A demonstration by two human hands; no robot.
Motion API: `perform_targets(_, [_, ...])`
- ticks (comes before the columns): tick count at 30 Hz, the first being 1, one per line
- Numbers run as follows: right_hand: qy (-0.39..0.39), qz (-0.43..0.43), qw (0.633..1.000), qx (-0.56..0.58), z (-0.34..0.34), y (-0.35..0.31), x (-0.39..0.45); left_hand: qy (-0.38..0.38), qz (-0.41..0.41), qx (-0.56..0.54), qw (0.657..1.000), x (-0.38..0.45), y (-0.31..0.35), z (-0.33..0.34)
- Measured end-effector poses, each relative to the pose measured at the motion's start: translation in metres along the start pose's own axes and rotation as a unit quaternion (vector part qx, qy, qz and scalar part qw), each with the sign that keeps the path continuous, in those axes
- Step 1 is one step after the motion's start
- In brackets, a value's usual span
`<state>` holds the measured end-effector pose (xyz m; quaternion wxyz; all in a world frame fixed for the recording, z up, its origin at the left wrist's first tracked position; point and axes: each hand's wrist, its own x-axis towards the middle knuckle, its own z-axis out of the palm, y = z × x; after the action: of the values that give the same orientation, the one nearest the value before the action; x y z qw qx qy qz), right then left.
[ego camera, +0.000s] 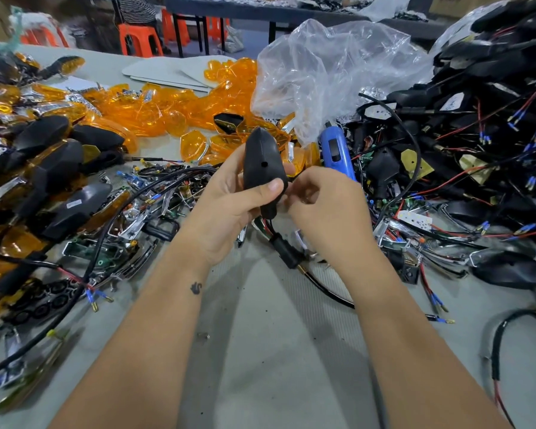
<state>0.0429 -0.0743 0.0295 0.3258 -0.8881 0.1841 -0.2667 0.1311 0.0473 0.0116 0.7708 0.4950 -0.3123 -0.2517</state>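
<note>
My left hand (pixel 229 199) grips a black turn-signal housing (pixel 262 159), pointed end up, thumb across its lower back near a small hole. Its black stem and cable (pixel 287 247) hang below onto the grey table (pixel 260 351). My right hand (pixel 325 205) is at the housing's right side with fingers curled; the fingertips are hidden behind the housing, so what they pinch cannot be seen.
Orange lenses (pixel 167 103) lie in a heap behind. Assembled black-and-orange signals (pixel 53 168) lie left. A tangle of black housings and wires (pixel 477 134) rises right. A blue electric screwdriver (pixel 336 150) and a clear plastic bag (pixel 331 72) sit just beyond my hands. Chrome trims and circuit boards (pixel 130 230) litter the table.
</note>
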Motion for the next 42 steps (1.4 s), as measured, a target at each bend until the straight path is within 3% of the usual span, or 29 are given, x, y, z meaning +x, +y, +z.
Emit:
perform_targets(3, [0.09, 0.017, 0.979, 0.181, -0.009, 0.0, 0.001, 0.0, -0.003, -0.01, 1.0, 0.0, -0.001, 0.001])
perform_targets(6, [0.055, 0.017, 0.921, 0.384, -0.015, -0.005, 0.002, 0.021, -0.012, 0.015, 1.0, -0.001, -0.003, 0.003])
perform_targets(8, [0.016, 0.002, 0.903, 0.428, -0.016, -0.007, 0.002, 0.025, -0.011, 0.043, 0.999, -0.001, -0.005, 0.006])
perform_targets(16, [0.014, 0.006, 0.924, 0.382, -0.016, -0.001, 0.005, 0.062, -0.008, 0.148, 0.987, 0.001, -0.014, 0.016])
perform_targets(27, [0.01, -0.028, 0.944, 0.329, -0.017, 0.006, 0.007, 0.103, -0.016, 0.205, 0.973, -0.005, -0.01, 0.025])
perform_targets(42, [-0.027, -0.048, 0.953, 0.299, -0.022, 0.009, 0.007, 0.069, -0.072, 0.15, 0.984, -0.005, -0.008, 0.028])
